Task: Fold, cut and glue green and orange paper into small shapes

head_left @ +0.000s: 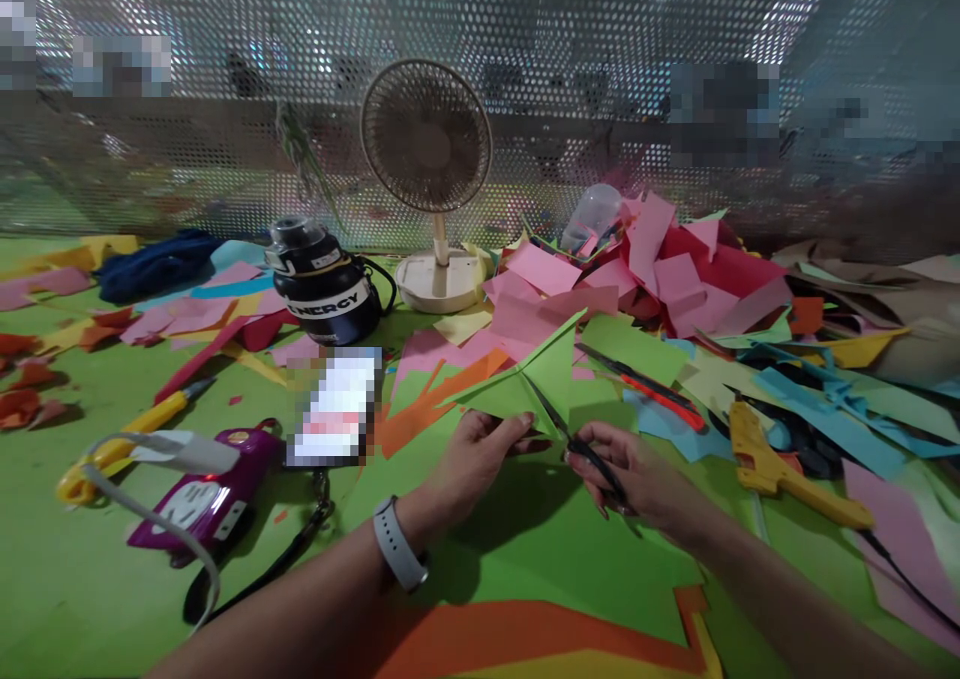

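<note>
Between thumb and fingers, my left hand (486,459) pinches the near edge of a green paper sheet (551,374), which is raised off the table and creased. Black-handled scissors (592,459) are gripped in my right hand (622,464). Their blades point up and left and lie against the green paper, to the right of my left fingertips. Whether the blades are parted is hard to make out. Beneath both hands lies a larger green sheet (570,559), with orange paper (480,639) under its near edge. A pale watch strap circles my left wrist.
A yellow glue gun (787,474) and a red-and-black cutter (652,384) lie to the right. Pink paper scraps (547,264) pile up behind. A fan (435,149), a black bottle (326,294), a lit phone (337,409), a purple device (210,489) and a yellow-handled tool (142,429) stand or lie leftward.
</note>
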Tool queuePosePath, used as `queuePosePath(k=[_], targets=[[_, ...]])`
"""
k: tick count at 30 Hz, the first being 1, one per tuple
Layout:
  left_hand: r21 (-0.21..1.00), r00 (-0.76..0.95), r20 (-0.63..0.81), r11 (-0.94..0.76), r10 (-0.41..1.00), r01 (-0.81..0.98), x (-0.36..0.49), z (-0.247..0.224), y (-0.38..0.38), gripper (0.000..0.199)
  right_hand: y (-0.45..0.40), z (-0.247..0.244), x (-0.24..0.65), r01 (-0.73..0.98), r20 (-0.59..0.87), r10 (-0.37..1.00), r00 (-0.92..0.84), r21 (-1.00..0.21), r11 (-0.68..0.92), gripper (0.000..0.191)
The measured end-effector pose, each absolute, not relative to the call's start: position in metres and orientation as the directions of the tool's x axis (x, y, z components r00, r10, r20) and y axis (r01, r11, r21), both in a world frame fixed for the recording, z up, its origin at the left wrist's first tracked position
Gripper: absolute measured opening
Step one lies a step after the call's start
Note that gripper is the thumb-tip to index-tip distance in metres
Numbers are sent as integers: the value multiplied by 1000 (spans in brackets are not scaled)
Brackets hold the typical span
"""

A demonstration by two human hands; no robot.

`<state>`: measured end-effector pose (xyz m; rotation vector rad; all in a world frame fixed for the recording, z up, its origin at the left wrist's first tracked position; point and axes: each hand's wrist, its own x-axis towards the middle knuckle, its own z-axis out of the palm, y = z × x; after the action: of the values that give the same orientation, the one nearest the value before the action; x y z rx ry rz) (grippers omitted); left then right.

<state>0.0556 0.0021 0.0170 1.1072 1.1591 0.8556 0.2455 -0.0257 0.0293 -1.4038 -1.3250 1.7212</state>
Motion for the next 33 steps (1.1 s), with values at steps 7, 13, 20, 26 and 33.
queuePosePath(k=[7, 13, 20, 26, 33], targets=[[966, 216, -252, 258, 943, 1, 56, 11, 3, 36, -26, 29, 246, 132, -384, 868, -315, -923, -361, 47], [970, 221, -242, 244, 945, 20, 57, 10, 3, 37, -26, 25, 247, 149, -386, 869, -310, -922, -357, 51], [972, 235, -234, 233, 944, 30, 57, 11, 3, 38, -25, 26, 246, 122, -381, 871, -309, -925, -361, 51], [963, 239, -268, 266, 933, 40, 55, 10, 3, 37, -25, 24, 249, 100, -363, 872, -329, -931, -350, 46], [916, 160, -322, 350, 933, -195, 58, 12, 8, 23, -16, 35, 257, 330, -466, 827, -315, -871, -365, 48]])
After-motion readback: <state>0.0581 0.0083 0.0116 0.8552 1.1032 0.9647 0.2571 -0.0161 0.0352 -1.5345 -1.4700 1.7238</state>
